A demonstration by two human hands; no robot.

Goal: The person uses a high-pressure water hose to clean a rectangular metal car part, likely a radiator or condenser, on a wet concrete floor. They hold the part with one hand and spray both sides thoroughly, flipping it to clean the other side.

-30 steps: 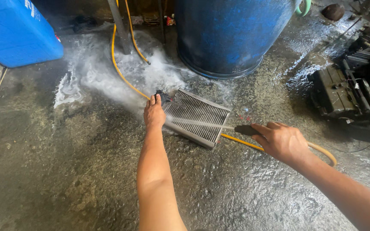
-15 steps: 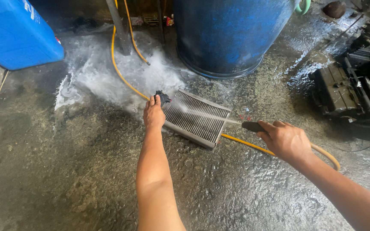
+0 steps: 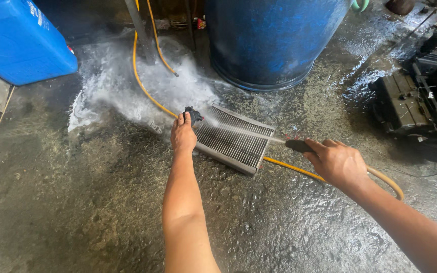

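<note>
A flat rectangular metal radiator core with fine grey fins (image 3: 234,139) lies tilted on the wet concrete floor (image 3: 77,202), just in front of a large blue plastic drum (image 3: 274,40). Its ribbed face glistens under a thin water jet, and a black fitting sits at its upper left corner. The left hand (image 3: 183,135) presses on that corner, fingers curled over the edge. The right hand (image 3: 337,163) is closed around a black spray nozzle (image 3: 298,145) fed by a yellow hose (image 3: 142,86). White spray spreads behind, near a blue plastic jerrycan (image 3: 18,43).
</note>
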